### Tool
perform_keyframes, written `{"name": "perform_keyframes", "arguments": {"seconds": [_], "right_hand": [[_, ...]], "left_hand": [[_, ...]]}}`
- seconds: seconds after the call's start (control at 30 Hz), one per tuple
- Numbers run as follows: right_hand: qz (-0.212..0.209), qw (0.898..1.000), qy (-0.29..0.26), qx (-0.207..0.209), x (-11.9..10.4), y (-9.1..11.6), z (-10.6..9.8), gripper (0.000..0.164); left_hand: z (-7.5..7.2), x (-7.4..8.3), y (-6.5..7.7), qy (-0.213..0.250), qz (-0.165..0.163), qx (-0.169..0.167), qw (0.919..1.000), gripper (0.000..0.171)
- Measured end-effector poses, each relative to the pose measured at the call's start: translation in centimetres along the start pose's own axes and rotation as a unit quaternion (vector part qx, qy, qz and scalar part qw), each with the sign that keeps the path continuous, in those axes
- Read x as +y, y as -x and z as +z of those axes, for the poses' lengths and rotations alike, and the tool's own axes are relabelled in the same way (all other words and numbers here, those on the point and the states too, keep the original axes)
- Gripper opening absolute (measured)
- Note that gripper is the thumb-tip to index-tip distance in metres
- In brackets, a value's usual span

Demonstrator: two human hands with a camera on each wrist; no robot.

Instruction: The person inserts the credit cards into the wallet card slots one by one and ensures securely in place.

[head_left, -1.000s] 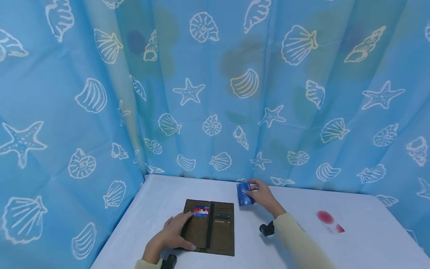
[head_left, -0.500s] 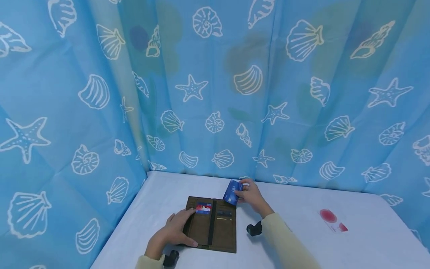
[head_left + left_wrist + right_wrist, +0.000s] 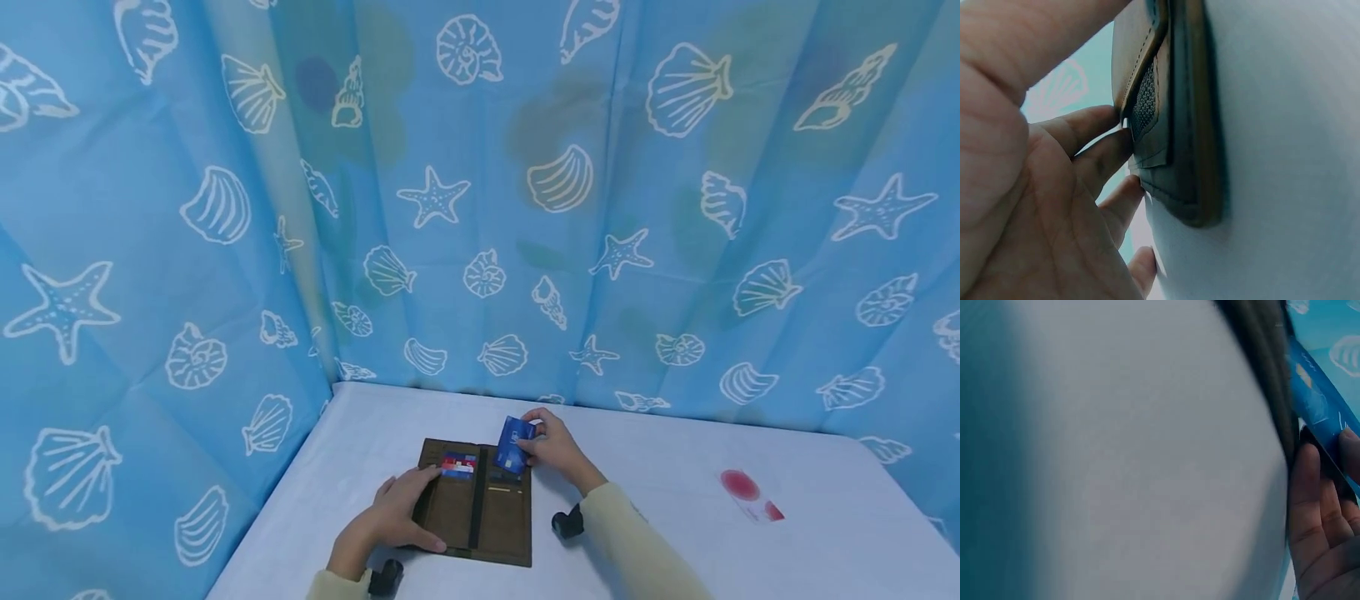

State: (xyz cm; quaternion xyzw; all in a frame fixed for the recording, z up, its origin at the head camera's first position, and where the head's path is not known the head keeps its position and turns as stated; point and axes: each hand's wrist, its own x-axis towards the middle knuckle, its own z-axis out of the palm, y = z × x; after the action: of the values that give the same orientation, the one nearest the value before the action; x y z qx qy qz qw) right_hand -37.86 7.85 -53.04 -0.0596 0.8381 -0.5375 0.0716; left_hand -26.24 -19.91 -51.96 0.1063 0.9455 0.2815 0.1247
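Observation:
A brown long wallet (image 3: 504, 529) lies spread open on the table, a black elastic strap (image 3: 477, 504) down its middle. My left hand (image 3: 396, 512) rests along its left side, fingers extended; the left wrist view has the fingertips touching the wallet's edge (image 3: 1200, 156). Between thumb and fingers, my right hand (image 3: 557, 450) pinches a blue bank card (image 3: 513, 442) with a chip. The card is tilted, its lower end overlapping the wallet's upper right slots. A red and blue card (image 3: 458, 464) sits in a left slot. A darker card (image 3: 504, 476) shows partly in the right slots.
On the white-covered table (image 3: 637, 467), a pale card with red round shapes (image 3: 740, 484) lies to the right. A blue shell-patterned curtain (image 3: 480, 208) hangs behind and at the left. Black wrist cameras (image 3: 567, 522) are worn on both wrists.
My right hand has carried the blue card leftward, then down over the wallet's upper right part; the card has tilted. The left hand keeps its place on the wallet.

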Motion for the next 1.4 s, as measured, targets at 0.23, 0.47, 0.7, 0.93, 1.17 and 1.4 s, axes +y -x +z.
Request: {"name": "perform_keyframes", "arguments": {"seconds": [0.23,0.47,0.7,0.93,1.17,1.4], "right_hand": [[-0.036,0.995,0.088,0.001,-0.3,-0.1,0.3,0.036],[-0.051,0.986,0.156,-0.012,-0.8,0.2,0.4,0.036],[-0.048,0.977,0.205,-0.026,-1.2,-0.1,0.8,0.037],[-0.046,0.975,0.212,-0.053,-1.0,-0.3,0.7,0.032],[-0.041,0.975,0.202,-0.085,-0.9,-0.2,0.2,0.025],[-0.033,0.978,0.181,-0.099,-1.2,0.2,-0.1,0.025]], "left_hand": [[-0.4,0.3,0.3,0.005,0.004,-0.001,1.0000,0.106],[-0.1,0.3,0.4,0.011,-0.001,-0.001,0.9999,0.106],[-0.1,0.2,0.3,0.011,-0.010,0.005,0.9999,0.105],[-0.3,0.4,0.3,0.015,-0.007,0.000,0.9999,0.105],[-0.2,0.3,0.4,0.014,-0.008,-0.001,0.9999,0.105],[-0.2,0.4,0.4,0.011,0.000,0.003,0.9999,0.105]]}}
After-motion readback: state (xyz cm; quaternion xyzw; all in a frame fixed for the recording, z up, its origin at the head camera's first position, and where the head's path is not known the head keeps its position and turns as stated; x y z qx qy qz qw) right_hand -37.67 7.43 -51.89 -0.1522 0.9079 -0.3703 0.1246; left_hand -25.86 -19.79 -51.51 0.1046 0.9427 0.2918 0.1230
